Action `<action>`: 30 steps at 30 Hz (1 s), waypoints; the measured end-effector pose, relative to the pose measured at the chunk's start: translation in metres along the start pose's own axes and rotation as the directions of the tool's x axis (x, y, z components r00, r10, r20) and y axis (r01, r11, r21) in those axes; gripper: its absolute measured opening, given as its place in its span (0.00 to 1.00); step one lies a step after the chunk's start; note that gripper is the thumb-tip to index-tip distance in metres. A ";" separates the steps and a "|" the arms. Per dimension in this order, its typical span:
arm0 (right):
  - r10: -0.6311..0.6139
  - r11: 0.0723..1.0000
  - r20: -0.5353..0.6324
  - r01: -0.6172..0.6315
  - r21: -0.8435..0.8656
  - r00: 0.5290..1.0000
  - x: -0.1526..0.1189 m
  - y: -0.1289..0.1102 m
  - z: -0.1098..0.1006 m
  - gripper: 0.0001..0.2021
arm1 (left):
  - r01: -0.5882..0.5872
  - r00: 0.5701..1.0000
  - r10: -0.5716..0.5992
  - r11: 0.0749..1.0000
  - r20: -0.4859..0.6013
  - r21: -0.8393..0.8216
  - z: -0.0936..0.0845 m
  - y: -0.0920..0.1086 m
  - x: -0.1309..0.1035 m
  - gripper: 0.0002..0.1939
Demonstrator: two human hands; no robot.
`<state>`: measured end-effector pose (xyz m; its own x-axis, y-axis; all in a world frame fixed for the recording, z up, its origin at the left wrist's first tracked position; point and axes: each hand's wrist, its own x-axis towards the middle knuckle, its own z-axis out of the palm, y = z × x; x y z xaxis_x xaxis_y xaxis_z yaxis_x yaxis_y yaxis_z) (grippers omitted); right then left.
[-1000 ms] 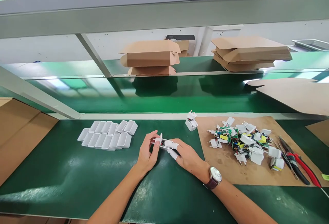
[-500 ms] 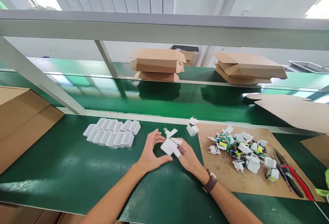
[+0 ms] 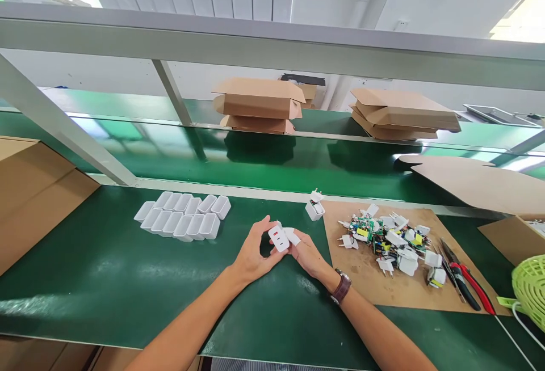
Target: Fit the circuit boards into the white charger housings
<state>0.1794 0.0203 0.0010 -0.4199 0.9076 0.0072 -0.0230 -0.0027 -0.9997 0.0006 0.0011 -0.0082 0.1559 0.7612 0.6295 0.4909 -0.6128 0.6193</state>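
Between my two hands, above the green bench, is a white charger (image 3: 279, 238); its face with a red port and small slots is turned up toward me. The thumb and fingers of my left hand (image 3: 254, 251) are closed on its left side. My right hand (image 3: 310, 254), with white wraps on its fingers and a watch at the wrist, grips it from the right. Rows of open white charger cases (image 3: 182, 224) stand left of my hands. Farther back and right, a white case (image 3: 315, 210) has a plug part (image 3: 316, 195) sticking out of its top.
A brown board (image 3: 353, 280) on the right carries a heap of circuit boards and white plug parts (image 3: 392, 240), tweezers (image 3: 450, 272) and red-and-black pliers (image 3: 464, 280). A green basket (image 3: 530, 286) sits at the right edge. Cardboard boxes (image 3: 259, 98) lie on the back shelf.
The charger has been turned so its port face shows. My left hand, spread beside it before, has closed on it. The view has shifted slightly, bringing more of the basket in.
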 end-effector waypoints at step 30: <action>-0.614 0.372 -0.141 0.128 -0.919 0.777 -0.001 -0.018 -0.104 0.20 | 0.186 0.961 -0.253 0.885 0.107 0.426 -0.027 -0.014 0.068 0.23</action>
<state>0.2750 0.0631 0.0169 -0.1843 0.7657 0.6162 0.7717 0.5010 -0.3917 -0.0189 0.0559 0.0386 0.1172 0.9099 0.3980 0.8289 -0.3104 0.4654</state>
